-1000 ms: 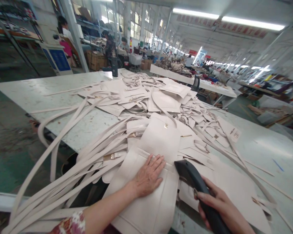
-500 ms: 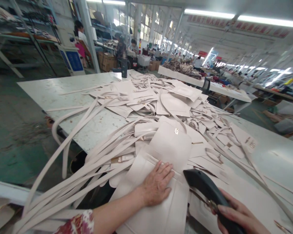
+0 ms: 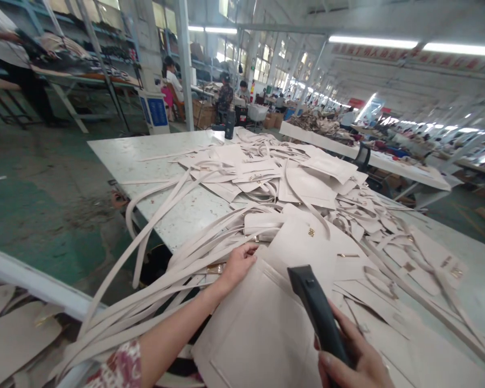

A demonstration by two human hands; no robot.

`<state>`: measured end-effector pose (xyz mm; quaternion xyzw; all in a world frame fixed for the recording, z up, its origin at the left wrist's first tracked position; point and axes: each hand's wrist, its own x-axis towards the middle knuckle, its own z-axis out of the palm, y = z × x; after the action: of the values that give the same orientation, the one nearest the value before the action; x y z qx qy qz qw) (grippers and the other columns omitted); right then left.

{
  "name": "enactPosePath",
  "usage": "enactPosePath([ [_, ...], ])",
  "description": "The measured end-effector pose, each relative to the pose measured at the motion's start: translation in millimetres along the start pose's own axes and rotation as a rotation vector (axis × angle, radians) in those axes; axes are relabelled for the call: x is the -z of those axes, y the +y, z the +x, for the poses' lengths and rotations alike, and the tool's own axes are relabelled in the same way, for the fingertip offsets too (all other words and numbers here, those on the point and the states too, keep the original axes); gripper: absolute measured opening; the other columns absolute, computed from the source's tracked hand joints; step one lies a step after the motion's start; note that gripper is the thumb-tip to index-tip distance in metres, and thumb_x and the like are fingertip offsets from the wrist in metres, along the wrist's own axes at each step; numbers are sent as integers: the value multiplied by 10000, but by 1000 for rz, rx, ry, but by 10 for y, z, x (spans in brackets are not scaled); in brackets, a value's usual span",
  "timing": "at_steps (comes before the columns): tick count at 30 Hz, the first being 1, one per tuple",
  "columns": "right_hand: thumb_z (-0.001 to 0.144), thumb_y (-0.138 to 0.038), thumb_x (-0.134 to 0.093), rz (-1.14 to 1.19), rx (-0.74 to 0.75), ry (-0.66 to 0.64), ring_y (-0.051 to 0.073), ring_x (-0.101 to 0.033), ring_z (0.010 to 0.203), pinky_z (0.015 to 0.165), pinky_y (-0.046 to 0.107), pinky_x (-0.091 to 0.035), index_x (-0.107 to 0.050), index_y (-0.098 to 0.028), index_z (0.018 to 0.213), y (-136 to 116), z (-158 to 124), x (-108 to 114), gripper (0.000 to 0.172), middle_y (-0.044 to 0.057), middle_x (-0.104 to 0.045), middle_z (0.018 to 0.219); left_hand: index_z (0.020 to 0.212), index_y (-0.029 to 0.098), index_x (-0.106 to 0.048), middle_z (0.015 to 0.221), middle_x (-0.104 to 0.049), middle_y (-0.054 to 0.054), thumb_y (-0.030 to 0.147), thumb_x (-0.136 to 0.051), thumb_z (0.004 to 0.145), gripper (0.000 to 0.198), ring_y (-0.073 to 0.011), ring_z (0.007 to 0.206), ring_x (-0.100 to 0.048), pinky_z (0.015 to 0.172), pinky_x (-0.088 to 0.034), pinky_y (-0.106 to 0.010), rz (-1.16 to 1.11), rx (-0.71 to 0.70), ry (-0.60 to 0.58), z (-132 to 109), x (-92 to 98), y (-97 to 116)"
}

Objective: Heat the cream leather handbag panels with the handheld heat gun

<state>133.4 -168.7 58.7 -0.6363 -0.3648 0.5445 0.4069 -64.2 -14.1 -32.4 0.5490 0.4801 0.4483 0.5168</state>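
My left hand point(image 3: 237, 264) rests on the left edge of a cream leather bag panel point(image 3: 262, 323) that lies in front of me, its fingers curled over the edge where the long straps point(image 3: 157, 269) meet it. My right hand point(image 3: 355, 364) is wrapped round a black hand-held tool point(image 3: 315, 310), held above the panel with its blunt tip pointing away from me. A flap with a small gold clasp point(image 3: 310, 232) lies just beyond the panel.
A big heap of cream leather pieces point(image 3: 299, 183) and straps covers the white worktable point(image 3: 145, 156). Straps hang over the table's left edge toward the green floor point(image 3: 44, 215). People sit at benches in the background point(image 3: 226, 94). Another table point(image 3: 388, 161) stands at right.
My left hand slid from flat on the panel's middle to its left edge. My right hand brought the black tool over the panel. The view swung left.
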Motion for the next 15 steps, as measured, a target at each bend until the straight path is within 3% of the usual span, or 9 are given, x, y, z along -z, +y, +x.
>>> enactPosePath([
  [3,600,-420,-694,5,-14,-161,94,-475,428,382,205,-352,-260,-212,1323,73,151,-115,868,-33,-560,663,946,101,-662,805,-669,-48,186,-532,681,308,-164,736,-591,729,-448,-280,-196,77,-52,108,26,-106],
  [7,641,-365,-659,-23,-26,-280,98,-468,422,364,209,-358,-219,-239,1335,189,342,-226,831,-49,-541,665,907,104,-680,774,-680,-44,203,-574,654,292,-175,734,-600,728,-444,-283,-264,137,-52,81,27,-192],
  [11,661,-281,-624,-104,15,-252,110,-467,401,359,243,-401,-258,-229,1334,109,516,-447,768,-63,-529,634,851,115,-693,823,-687,-46,166,-565,644,249,-194,805,-605,811,-432,-313,-275,99,-83,66,24,-184],
  [15,691,-253,-625,-57,123,-216,110,-474,419,385,248,-417,-291,-234,1331,-141,631,-579,722,-72,-509,604,939,113,-671,854,-685,-51,120,-536,635,333,-183,814,-607,791,-440,-295,-333,82,-74,66,18,-151],
])
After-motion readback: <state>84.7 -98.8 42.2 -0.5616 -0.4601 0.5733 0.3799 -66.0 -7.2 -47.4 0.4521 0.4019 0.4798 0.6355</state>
